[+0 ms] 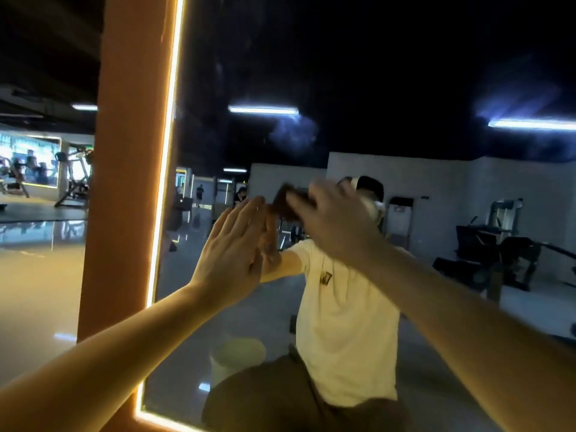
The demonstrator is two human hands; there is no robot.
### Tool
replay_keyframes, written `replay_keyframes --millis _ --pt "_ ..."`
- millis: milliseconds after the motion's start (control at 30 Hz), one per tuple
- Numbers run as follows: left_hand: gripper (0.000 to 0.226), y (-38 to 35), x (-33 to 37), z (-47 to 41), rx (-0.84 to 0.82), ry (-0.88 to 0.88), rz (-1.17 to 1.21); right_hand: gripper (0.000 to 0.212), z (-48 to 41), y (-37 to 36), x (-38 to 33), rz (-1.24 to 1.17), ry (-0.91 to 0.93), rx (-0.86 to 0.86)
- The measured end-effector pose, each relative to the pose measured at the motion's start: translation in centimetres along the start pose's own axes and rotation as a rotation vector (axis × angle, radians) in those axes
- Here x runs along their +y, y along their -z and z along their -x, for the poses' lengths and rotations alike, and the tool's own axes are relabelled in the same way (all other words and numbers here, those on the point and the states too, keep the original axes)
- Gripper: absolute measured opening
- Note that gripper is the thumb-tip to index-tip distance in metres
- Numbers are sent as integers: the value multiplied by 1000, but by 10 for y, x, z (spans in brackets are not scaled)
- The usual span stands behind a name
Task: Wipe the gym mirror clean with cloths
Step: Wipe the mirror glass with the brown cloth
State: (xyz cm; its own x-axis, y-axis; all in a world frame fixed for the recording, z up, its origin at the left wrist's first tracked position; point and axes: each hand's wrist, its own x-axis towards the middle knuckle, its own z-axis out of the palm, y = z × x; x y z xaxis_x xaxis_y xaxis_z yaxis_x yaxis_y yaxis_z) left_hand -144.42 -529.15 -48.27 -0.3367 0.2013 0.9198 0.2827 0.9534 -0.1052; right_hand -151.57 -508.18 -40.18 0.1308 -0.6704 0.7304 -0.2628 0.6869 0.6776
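Your left hand (232, 244) lies flat, fingers straight, against the mirror (343, 73). Your right hand (330, 219) grips a dark cloth (286, 201) (blurred) on the glass at head height. Hazy smears (293, 132) show higher up, so I judge that much wiping is left.

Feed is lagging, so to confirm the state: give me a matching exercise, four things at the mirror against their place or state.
Things: 1 left hand; 2 right hand; 3 dark brown cloth; 4 orange mirror frame.
States: A lit strip along its edge; B flat, fingers straight, on the glass; C gripped, motion-blurred; D curled round the cloth.
Pairs: 1-B; 2-D; 3-C; 4-A.
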Motion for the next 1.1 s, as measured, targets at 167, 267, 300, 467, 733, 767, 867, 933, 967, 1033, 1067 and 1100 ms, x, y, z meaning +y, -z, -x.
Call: replay_keyframes --millis 167,267,300,467,733,767,867,933,967,1033,1067,1100 --pt "47 25 2 -57 111 27 9 49 -128 11 91 121 -578 157" --pt "40 36 -7 -75 147 41 40 51 -126 4 47 0 -572 199" --pt "38 38 -14 -81 172 75 65 52 -111 1 21 -60 -465 169" --pt "12 41 -37 -112 268 229 142 45 -35 3 -18 -188 130 -19" --pt "33 61 -25 -174 324 204 181 54 -171 19 124 56 -207 127" --pt "34 67 -24 -187 363 204 207 46 -185 22 137 33 -269 156" --pt "35 91 -18 -231 472 117 312 37 -200 19 147 -93 -307 221" --pt "29 104 -10 -256 472 41 364 37 -196 19 149 -169 -277 185" --pt "27 108 -6 -265 437 18 380 38 -193 21 151 -212 -275 172" --pt "33 111 2 -278 318 0 408 44 -191 25 157 -313 -271 156" --pt "38 110 6 -283 264 3 417 46 -192 27 160 -372 -256 133" --pt "43 109 9 -286 231 19 420 47 -195 30 163 -436 -242 106"
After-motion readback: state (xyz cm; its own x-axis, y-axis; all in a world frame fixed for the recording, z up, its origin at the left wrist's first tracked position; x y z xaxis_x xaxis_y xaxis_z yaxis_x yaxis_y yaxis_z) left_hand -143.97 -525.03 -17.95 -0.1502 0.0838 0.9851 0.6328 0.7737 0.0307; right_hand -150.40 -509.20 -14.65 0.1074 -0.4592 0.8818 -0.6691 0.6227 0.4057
